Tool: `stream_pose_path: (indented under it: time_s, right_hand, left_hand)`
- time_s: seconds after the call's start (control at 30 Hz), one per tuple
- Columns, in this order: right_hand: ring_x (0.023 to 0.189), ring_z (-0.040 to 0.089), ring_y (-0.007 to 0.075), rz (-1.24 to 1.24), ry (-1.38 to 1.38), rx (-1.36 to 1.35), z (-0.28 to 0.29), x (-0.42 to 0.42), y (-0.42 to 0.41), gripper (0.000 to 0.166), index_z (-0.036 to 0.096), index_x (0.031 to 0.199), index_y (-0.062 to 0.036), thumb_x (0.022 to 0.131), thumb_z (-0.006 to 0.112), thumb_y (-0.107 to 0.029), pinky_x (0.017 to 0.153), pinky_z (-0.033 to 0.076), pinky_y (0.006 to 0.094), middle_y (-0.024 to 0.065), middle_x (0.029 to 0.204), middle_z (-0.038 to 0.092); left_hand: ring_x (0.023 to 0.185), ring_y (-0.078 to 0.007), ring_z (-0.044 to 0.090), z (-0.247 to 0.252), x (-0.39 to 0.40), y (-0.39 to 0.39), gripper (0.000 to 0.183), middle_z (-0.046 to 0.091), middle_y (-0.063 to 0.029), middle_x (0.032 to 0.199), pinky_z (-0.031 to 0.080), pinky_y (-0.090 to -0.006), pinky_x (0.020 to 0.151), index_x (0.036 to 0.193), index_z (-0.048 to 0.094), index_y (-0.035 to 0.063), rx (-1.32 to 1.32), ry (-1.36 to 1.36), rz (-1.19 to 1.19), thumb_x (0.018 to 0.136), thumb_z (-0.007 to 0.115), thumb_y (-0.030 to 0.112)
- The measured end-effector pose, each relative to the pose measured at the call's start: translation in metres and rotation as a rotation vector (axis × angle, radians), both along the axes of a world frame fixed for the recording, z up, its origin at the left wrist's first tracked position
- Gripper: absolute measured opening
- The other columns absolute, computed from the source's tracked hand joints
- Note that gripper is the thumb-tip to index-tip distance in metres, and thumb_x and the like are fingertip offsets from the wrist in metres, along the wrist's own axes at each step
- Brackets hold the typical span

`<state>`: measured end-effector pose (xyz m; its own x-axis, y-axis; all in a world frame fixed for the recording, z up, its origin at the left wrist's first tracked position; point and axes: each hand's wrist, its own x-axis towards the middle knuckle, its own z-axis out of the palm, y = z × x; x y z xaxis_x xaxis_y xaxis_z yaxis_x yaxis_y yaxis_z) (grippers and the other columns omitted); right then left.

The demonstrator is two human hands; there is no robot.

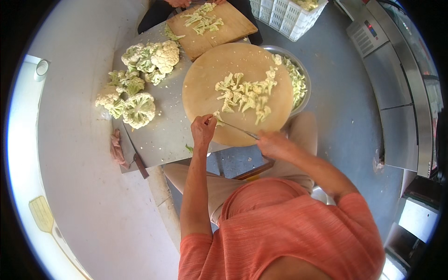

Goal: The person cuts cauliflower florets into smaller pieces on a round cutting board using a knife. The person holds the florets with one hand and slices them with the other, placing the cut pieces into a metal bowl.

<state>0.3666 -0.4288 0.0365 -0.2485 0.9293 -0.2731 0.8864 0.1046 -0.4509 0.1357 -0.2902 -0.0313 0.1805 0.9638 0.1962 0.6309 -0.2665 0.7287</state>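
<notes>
On the round wooden chopping board (204, 82) lies a loose spread of cut cauliflower florets (246, 94). My right hand (274, 144) grips a knife (239, 128), its thin blade pointing left across the board's near edge. At the blade's tip, a small cauliflower piece (218, 118) is pinched by my left hand (204, 128). A metal bowl (307, 94) holding many cut florets (296, 82) stands at the right, partly hidden beneath the board's rim.
Cauliflower heads (140, 91) sit on the metal table (168, 129) at left. Nearby are a second knife (139, 162) and a reddish cloth (118, 148). Opposite, another person's hand (178, 2) is over a rectangular cutting board (231, 21). A white plastic crate (285, 17) stands beyond.
</notes>
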Motion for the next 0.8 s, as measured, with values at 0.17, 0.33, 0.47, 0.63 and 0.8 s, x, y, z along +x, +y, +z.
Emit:
stream_pose_path:
  time_s: [0.17,0.33,0.47,0.63,0.8]
  right_hand:
    - [0.074,0.064,0.0419,-0.171,0.133,-0.068,-0.034,-0.021,0.005,0.028,0.054,0.092,0.0044,0.092,0.050,-0.023,0.063,0.051,0.0490,0.0260,0.074,0.062]
    - [0.075,0.061,0.0471,-0.290,0.265,-0.080,-0.043,-0.006,0.009,0.033,0.052,0.092,0.0074,0.093,0.049,-0.026,0.067,0.049,0.0514,0.0297,0.075,0.061]
    - [0.074,0.061,0.0475,-0.220,0.207,-0.115,-0.015,0.009,0.002,0.035,0.050,0.093,0.0081,0.093,0.049,-0.027,0.068,0.048,0.0529,0.0309,0.076,0.061]
    - [0.074,0.062,0.0465,-0.162,0.139,-0.075,0.003,0.011,-0.005,0.033,0.049,0.093,0.0074,0.093,0.049,-0.026,0.068,0.048,0.0528,0.0301,0.073,0.061]
    - [0.074,0.061,0.0464,-0.274,0.191,-0.046,0.014,0.006,0.001,0.029,0.049,0.093,0.0052,0.092,0.049,-0.024,0.066,0.048,0.0531,0.0289,0.074,0.061]
  left_hand:
    - [0.061,-0.0259,0.061,-0.004,-0.004,-0.001,0.021,0.062,-0.0132,0.069,0.051,-0.0361,0.060,0.089,0.072,0.0025,0.001,0.050,-0.003,0.074,0.070,0.017]
    - [0.070,-0.0199,0.065,-0.008,-0.015,-0.010,0.029,0.065,-0.0090,0.073,0.053,-0.0319,0.064,0.098,0.066,0.0002,-0.162,-0.103,0.072,0.076,0.074,0.017]
    - [0.080,-0.0168,0.066,-0.009,-0.019,-0.012,0.029,0.066,-0.0093,0.086,0.055,-0.0300,0.067,0.099,0.064,0.0004,-0.125,-0.148,0.010,0.076,0.076,0.014]
    - [0.083,-0.0180,0.066,-0.016,-0.018,-0.012,0.027,0.064,-0.0107,0.096,0.056,-0.0295,0.069,0.097,0.065,0.0012,-0.164,-0.260,-0.023,0.073,0.076,0.008]
    - [0.078,-0.0237,0.064,-0.018,-0.016,-0.011,0.029,0.063,-0.0103,0.086,0.053,-0.0327,0.067,0.093,0.065,0.0041,-0.029,-0.104,-0.005,0.065,0.075,-0.001]
